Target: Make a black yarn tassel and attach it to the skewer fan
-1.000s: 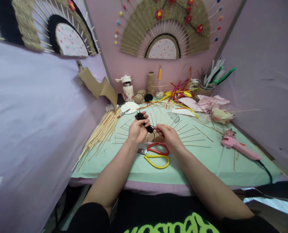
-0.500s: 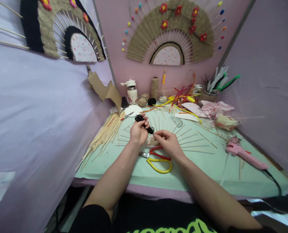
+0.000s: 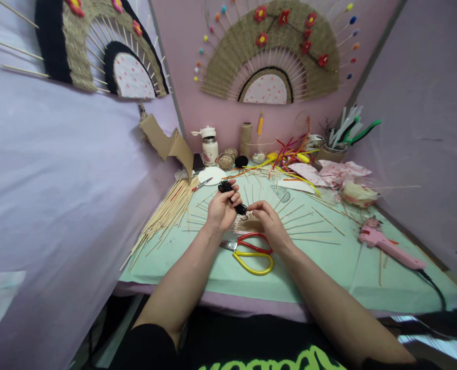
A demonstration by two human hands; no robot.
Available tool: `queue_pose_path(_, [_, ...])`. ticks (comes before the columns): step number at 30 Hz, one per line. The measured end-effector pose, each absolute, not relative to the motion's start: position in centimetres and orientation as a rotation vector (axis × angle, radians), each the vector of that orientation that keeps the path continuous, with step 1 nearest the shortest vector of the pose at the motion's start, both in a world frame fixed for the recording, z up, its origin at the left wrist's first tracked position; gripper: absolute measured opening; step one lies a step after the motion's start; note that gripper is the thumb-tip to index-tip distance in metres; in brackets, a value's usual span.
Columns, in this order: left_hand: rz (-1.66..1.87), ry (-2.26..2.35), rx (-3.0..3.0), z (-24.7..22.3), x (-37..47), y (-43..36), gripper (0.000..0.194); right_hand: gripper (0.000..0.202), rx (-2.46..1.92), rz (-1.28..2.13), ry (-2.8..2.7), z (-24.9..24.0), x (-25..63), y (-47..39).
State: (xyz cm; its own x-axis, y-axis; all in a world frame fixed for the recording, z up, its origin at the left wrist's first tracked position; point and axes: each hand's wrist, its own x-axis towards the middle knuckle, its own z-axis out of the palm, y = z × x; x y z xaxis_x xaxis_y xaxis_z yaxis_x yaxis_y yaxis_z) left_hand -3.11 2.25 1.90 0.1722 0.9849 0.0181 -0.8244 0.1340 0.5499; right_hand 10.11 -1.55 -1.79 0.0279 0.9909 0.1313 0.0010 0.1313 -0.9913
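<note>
My left hand [image 3: 223, 208] is closed round a small bundle of black cord [image 3: 241, 209], with loops sticking out above and below the fingers. A loose end of the cord curls under the bundle's lower end. Just right of it, my right hand [image 3: 266, 218] has its fingers slightly apart, the tips close to the loops and nothing visible between them. Beneath both hands lies a fan of thin sticks [image 3: 307, 224] spread round a small half-round base [image 3: 250, 225], partly hidden. Scissors [image 3: 253, 262] with one red and one yellow handle rest just in front.
A pile of thin sticks [image 3: 163, 218] lies on the left. A pink glue gun [image 3: 390, 247] with a cable is on the right. At the back stand a white bottle [image 3: 210, 149], a twine spool [image 3: 246, 140] and a black ball of yarn [image 3: 241, 162]. Decorated woven fans [image 3: 221, 67] hang on the walls.
My right hand's fingertips have come off the cord's lower end and loosened. The cord end now curls free below the bundle. My left hand has shifted slightly right.
</note>
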Motion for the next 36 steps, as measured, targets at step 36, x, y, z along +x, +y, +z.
queue_pose_path(36, [1.579,0.886,0.412,0.6,-1.9,2.3,0.013,0.033,-1.050,1.144,-0.785,-1.5,11.1,-0.1])
